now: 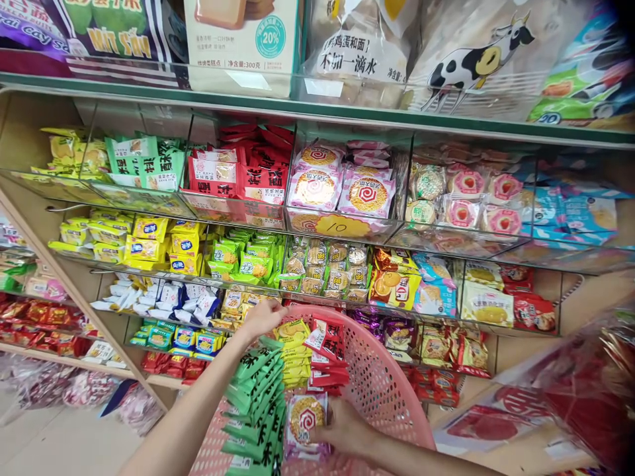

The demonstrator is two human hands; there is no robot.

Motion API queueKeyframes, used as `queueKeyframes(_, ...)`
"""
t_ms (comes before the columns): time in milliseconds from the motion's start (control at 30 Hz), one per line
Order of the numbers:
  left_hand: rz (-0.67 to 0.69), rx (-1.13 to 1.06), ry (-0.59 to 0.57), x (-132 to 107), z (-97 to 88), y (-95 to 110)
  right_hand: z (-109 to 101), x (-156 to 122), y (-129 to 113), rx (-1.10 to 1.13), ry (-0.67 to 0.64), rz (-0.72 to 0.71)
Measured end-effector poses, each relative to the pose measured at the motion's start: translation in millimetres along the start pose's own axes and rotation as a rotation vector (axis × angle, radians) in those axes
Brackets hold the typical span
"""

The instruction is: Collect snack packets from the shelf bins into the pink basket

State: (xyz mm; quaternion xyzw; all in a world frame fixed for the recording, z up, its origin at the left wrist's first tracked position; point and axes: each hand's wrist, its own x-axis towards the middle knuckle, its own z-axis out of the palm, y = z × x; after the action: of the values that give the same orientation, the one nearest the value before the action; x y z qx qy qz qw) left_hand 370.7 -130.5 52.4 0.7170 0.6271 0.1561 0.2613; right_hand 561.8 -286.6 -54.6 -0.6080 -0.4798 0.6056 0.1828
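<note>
My left hand (261, 317) reaches forward over the far rim of a pink perforated basket (381, 383), fingers curled at the small snack packs (238, 301) in the shelf bin; what it holds is hidden. My right hand (342, 426) rests inside the basket, fingers pinched on a pink round-biscuit pack (306, 420). The basket also holds a row of green packs (255, 396), yellow packs (295, 354) and red packs (325, 357).
Tiered clear-fronted shelf bins hold many wrapped snacks: green packs (143, 165), red packs (238, 172), pink biscuit packs (342, 188) above a yellow "10" price tag (340, 226). Large bags sit on the top shelf (317, 106). A red plastic bag (585, 396) hangs at right.
</note>
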Motion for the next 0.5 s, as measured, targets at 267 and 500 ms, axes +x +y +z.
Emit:
queueKeyframes(267, -0.009, 0.005, -0.01, -0.7, 0.3, 0.6, -13.8, 1.7, -0.7, -0.276, 0.151, -0.222)
queueKeyframes(500, -0.039, 0.008, -0.025, -2.7, -3.2, 5.8, -9.4, 0.7, -13.2, -0.198, 0.002, 0.163)
